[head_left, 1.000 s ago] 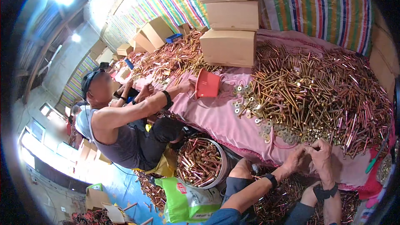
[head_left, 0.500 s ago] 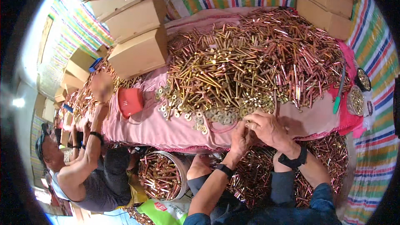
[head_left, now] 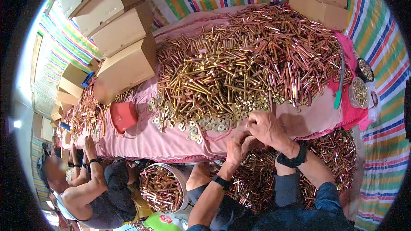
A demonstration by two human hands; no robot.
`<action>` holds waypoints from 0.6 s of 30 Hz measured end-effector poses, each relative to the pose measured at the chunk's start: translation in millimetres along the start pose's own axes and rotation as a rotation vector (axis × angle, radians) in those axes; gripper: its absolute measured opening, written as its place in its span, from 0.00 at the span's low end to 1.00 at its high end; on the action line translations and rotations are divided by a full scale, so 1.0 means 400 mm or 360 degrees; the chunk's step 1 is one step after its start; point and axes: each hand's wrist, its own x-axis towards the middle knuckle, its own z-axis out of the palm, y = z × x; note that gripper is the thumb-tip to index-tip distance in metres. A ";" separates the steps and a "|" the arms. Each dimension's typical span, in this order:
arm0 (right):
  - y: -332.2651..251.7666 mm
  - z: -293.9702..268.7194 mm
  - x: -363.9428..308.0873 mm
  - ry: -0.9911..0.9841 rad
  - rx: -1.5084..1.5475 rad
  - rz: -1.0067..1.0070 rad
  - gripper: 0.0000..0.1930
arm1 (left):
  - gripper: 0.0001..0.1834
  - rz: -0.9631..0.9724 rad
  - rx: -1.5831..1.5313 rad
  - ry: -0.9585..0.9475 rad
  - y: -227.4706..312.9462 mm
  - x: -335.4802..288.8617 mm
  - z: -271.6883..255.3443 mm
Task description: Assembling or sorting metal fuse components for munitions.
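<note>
My left hand [head_left: 238, 146] is at the near edge of the pink cloth [head_left: 299, 119], its fingers curled together. Just above and to its right, my right hand [head_left: 266, 127] bends its fingers in a pinch; the two hands nearly touch. Whatever lies between the fingertips is too small or hidden to name. Beyond them spreads a large heap of brass- and copper-coloured bolts [head_left: 222, 77]. Flat washers [head_left: 216, 123] lie along the heap's near edge, left of my right hand. Small nuts [head_left: 260, 102] are gathered just beyond that hand.
A red plastic container [head_left: 123, 117] and stacked cardboard boxes [head_left: 126, 66] stand left. On the right are a green-handled tool [head_left: 338, 96] and a tub of small parts [head_left: 358, 92]. Below the cloth are a bucket of bolts [head_left: 185, 184] and more loose bolts [head_left: 329, 171]. A co-worker [head_left: 85, 192] sits left.
The whole view has shifted slightly. My right hand's fingers have curled in more, and both hands stay close together. The co-worker's raised arm has come down.
</note>
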 end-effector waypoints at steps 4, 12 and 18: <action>0.036 0.091 0.102 0.0273 -0.0088 -0.0104 0.14 | 0.15 -0.0163 -0.0250 -0.0527 -0.002 -0.017 -0.023; 0.054 0.213 0.200 0.0347 -0.0476 -0.0567 0.14 | 0.14 -0.0193 0.0060 -0.0466 -0.028 -0.013 -0.029; 0.047 0.233 0.218 0.0423 -0.0373 -0.0442 0.11 | 0.15 -0.0187 0.0003 -0.0303 -0.033 -0.013 -0.022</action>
